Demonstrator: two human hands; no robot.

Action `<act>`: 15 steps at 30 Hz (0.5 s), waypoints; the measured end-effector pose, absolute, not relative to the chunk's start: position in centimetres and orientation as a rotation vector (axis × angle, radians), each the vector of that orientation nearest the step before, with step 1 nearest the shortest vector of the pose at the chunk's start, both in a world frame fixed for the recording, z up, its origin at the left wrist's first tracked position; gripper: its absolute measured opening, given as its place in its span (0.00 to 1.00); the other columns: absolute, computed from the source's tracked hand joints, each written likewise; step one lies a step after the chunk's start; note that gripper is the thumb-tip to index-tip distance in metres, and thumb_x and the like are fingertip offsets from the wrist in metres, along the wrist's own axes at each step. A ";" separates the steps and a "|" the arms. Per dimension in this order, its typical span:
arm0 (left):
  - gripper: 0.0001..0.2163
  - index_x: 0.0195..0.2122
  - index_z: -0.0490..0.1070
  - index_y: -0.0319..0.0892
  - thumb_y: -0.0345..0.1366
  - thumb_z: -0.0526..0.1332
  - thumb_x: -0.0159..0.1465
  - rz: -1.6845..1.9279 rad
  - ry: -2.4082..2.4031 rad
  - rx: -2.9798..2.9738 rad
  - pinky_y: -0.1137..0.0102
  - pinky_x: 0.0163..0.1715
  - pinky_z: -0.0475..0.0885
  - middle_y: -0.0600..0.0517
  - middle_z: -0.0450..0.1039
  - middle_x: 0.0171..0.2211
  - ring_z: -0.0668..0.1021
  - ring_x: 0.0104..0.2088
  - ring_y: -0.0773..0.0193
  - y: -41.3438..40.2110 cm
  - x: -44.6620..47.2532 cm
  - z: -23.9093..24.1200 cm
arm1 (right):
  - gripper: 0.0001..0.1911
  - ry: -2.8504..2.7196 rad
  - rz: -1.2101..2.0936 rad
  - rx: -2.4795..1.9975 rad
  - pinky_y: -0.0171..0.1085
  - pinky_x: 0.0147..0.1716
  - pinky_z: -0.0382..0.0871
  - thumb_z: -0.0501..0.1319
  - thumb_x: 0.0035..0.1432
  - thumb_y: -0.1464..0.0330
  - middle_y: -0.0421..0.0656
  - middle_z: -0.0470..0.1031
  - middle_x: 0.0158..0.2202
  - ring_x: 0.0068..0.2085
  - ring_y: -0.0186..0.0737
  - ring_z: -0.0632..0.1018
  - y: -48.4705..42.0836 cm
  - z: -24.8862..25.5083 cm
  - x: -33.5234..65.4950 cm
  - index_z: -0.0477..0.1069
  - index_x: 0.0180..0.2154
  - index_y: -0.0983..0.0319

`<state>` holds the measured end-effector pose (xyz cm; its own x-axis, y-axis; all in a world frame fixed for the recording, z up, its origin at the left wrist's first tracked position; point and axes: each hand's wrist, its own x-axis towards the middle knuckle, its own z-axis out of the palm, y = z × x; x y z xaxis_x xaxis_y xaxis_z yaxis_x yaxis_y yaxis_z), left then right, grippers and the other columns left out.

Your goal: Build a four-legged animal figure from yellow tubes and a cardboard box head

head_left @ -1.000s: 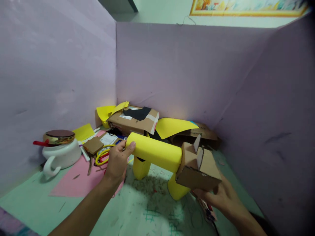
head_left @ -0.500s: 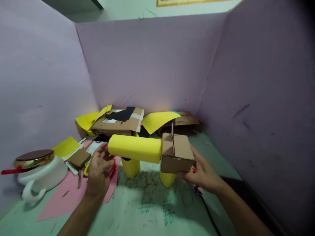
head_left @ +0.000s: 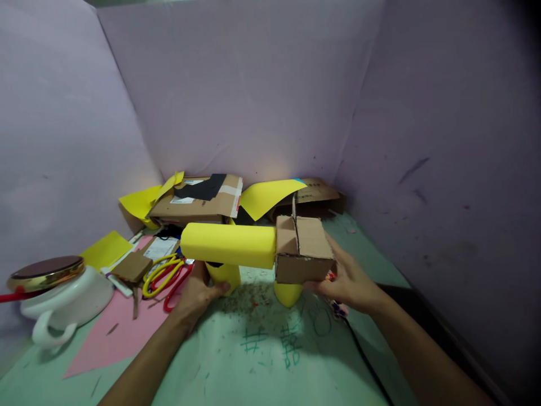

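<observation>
Two hands on one piece. My left hand [head_left: 196,293] has its fingers curled tight round the left stubby leg [head_left: 224,275] of the yellow tube-bodied model [head_left: 228,245], which stands mid-table on both legs. At the tube's right end sits a brown corrugated cardboard box [head_left: 302,251]. My right hand [head_left: 350,282] is clamped on the box's right side and underside.

Judgement: light and hollow, skin dents easily, box joint is likely the weak spot. Hold low at a leg and under the box, not mid-tube.

Surface is a pale green table mat [head_left: 262,361], scribbled on and littered with scraps. Far left: white handled ceramic pot with gold lid [head_left: 63,293], then pink paper sheet [head_left: 122,332]. Yellow-and-red scissors [head_left: 164,273] lie just beside my left hand; black cable [head_left: 363,361] runs on the right. Lilac partition walls [head_left: 253,84] close three sides.
</observation>
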<state>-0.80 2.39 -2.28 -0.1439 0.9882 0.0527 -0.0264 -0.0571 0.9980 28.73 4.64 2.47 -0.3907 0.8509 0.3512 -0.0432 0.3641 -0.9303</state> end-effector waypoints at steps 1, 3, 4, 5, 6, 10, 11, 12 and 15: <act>0.34 0.50 0.65 0.42 0.38 0.75 0.41 1.363 1.284 1.158 0.57 0.47 0.72 0.42 0.75 0.48 0.75 0.52 0.43 2.6 -0.9 -2.5 | 0.52 -1.667 1.197 -0.714 0.45 0.54 0.73 0.74 0.43 0.69 0.50 0.65 0.64 0.60 0.52 0.72 4.6 2.5 28.7 0.53 0.67 0.55; 0.34 0.49 0.65 0.40 0.37 0.75 0.40 1.348 1.292 1.161 0.57 0.46 0.73 0.42 0.76 0.47 0.76 0.49 0.44 2.9 -1.0 -2.8 | 0.51 -1.652 1.221 -0.701 0.44 0.53 0.74 0.74 0.43 0.70 0.50 0.67 0.63 0.59 0.51 0.74 4.5 2.6 28.7 0.54 0.67 0.55; 0.33 0.48 0.66 0.40 0.37 0.75 0.40 1.339 1.289 1.161 0.58 0.45 0.73 0.42 0.76 0.46 0.77 0.48 0.45 3.0 -1.0 -2.9 | 0.51 -1.648 1.225 -0.704 0.44 0.52 0.74 0.74 0.44 0.70 0.51 0.68 0.63 0.58 0.51 0.74 4.5 2.6 28.6 0.54 0.66 0.56; 0.33 0.48 0.66 0.40 0.37 0.75 0.40 1.335 1.287 1.160 0.58 0.44 0.73 0.42 0.76 0.45 0.77 0.47 0.46 3.0 -1.0 -3.0 | 0.51 -1.648 1.220 -0.709 0.44 0.52 0.74 0.73 0.44 0.70 0.51 0.68 0.63 0.58 0.52 0.74 4.5 2.6 28.6 0.54 0.66 0.56; 0.33 0.48 0.66 0.40 0.36 0.75 0.40 1.334 1.288 1.158 0.58 0.43 0.73 0.42 0.77 0.45 0.78 0.46 0.46 3.0 -1.0 -3.0 | 0.50 -1.649 1.210 -0.714 0.44 0.53 0.74 0.73 0.44 0.70 0.51 0.67 0.63 0.59 0.52 0.73 4.5 2.5 28.6 0.54 0.66 0.56; 0.33 0.47 0.66 0.40 0.38 0.76 0.40 1.355 1.315 1.132 0.59 0.42 0.74 0.44 0.78 0.43 0.79 0.44 0.47 2.6 -1.0 -2.9 | 0.50 -1.647 1.197 -0.715 0.44 0.55 0.72 0.73 0.44 0.72 0.50 0.66 0.64 0.62 0.53 0.70 4.6 2.3 28.7 0.54 0.66 0.57; 0.33 0.47 0.66 0.41 0.39 0.76 0.39 1.366 1.324 1.127 0.59 0.43 0.74 0.45 0.78 0.43 0.79 0.44 0.47 2.5 -1.0 -2.9 | 0.50 -1.645 1.197 -0.722 0.44 0.55 0.71 0.73 0.43 0.72 0.50 0.65 0.64 0.62 0.53 0.70 4.6 2.2 28.8 0.54 0.66 0.57; 0.33 0.46 0.66 0.42 0.39 0.76 0.39 1.374 1.333 1.127 0.59 0.43 0.74 0.45 0.78 0.43 0.78 0.44 0.47 2.4 -1.1 -2.9 | 0.50 -1.642 1.193 -0.732 0.44 0.55 0.71 0.72 0.43 0.73 0.50 0.65 0.64 0.62 0.53 0.70 4.6 2.2 28.8 0.54 0.66 0.58; 0.33 0.46 0.66 0.42 0.41 0.76 0.39 1.377 1.366 1.148 0.58 0.44 0.74 0.45 0.77 0.43 0.78 0.45 0.47 2.2 -1.1 -3.1 | 0.47 -1.653 1.175 -0.740 0.44 0.56 0.71 0.71 0.43 0.74 0.48 0.66 0.64 0.61 0.52 0.71 4.7 2.2 28.9 0.57 0.64 0.56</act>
